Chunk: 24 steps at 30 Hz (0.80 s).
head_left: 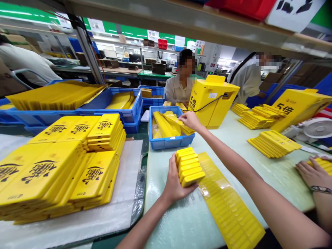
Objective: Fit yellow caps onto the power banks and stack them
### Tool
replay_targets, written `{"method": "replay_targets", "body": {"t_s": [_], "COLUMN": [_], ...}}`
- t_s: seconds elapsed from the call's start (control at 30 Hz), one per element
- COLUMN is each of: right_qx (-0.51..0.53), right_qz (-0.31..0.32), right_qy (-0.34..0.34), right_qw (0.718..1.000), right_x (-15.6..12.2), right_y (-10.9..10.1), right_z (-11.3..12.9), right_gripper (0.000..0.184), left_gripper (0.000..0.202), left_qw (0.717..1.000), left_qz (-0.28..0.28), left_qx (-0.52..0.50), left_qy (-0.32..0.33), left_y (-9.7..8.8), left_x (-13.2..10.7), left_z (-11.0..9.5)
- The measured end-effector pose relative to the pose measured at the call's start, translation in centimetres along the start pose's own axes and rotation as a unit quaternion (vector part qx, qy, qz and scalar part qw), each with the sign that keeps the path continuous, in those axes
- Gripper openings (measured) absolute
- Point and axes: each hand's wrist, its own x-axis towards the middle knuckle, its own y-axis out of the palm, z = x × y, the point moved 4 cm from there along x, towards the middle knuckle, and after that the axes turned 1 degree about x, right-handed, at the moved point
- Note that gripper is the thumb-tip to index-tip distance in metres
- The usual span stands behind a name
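Our left hand point(176, 181) has a closed grip around a stack of yellow bars point(190, 167), its fingers wrapped against the side of the stack, beside a yellow moulded tray point(228, 204) lying on the pale green table point(155, 176). Our right hand point(188, 121) stretches forward with an open grip, holding nothing, over the corner of a blue plastic crate point(171, 142) filled with loose yellow bars point(164, 124); we cannot tell whether its fingertips touch them. To our left, on a white sheet point(111, 218), lie piles of yellow flat packs point(38, 176) printed with black characters. Ahead stand more blue crates point(153, 91) and a yellow display box point(212, 100) marked 5倍. A co-worker point(177, 91) in a white shirt sits facing us. At the right edge, a co-worker's hand point(312, 174) with a wristband rests against another yellow stack point(323, 164).
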Motion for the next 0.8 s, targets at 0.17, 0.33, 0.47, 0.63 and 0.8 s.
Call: {"method": "replay_targets", "body": {"t_s": [0.17, 0.33, 0.47, 0.63, 0.8], "right_qx": [0.032, 0.177, 0.219, 0.175, 0.146], "right_qz": [-0.014, 0.271, 0.197, -0.034, -0.06], "right_qy": [-0.024, 0.026, 0.044, 0.028, 0.049], "right_qw": [0.999, 0.946, 0.955, 0.984, 0.986], "right_x": [-3.6, -12.6, -12.7, -4.1, 1.9], "right_y": [-3.4, -3.9, -4.8, -4.8, -1.2], "right_z": [1.9, 3.1, 2.1, 0.6, 0.3], "right_gripper": [0.017, 0.044, 0.035, 0.019, 0.011], "left_gripper": [0.141, 0.142, 0.148, 0.147, 0.147], "left_qw": [1.0, 1.0, 1.0, 1.0, 1.0], "left_qz": [-0.013, -0.004, -0.004, -0.007, -0.011], "left_qx": [-0.004, -0.008, 0.005, 0.001, -0.001], "left_qy": [0.015, 0.0, -0.006, -0.004, -0.011], "left_y": [-0.1, -0.2, -0.1, 0.0, -0.1], "left_x": [0.0, -0.1, -0.2, -0.4, -0.5], "left_z": [-0.2, -0.4, -0.1, 0.4, 0.8]}}
